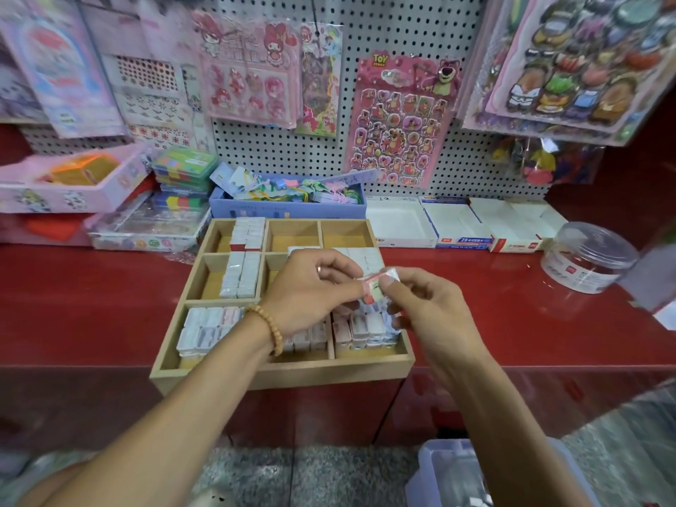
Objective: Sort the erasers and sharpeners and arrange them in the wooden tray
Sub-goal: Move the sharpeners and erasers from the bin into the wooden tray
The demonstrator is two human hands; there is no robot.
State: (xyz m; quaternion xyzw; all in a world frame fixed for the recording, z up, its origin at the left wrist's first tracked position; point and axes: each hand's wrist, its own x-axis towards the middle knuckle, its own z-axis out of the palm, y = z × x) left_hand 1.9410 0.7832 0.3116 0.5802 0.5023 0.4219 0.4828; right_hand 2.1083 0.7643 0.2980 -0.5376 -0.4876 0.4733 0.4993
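Both hands raised over the wooden tray [183, 342] on the red desk [95, 287]: left hand [307, 287] and right hand [428, 305] pinching one wrapped eraser [373, 287] together. Below, rows of packed erasers [205, 329] in compartments. Behind, empty white boxes [453, 221].

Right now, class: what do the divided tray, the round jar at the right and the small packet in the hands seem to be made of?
Tray: pale unfinished-looking wood, matte, with thin slat dividers. Jar: clear plastic, probably, glossy, see-through wall and lid, with a white label. Packet: a small eraser-like block in shiny clear film, judging by the glints and crinkles; both the left hand and right hand pinch it.
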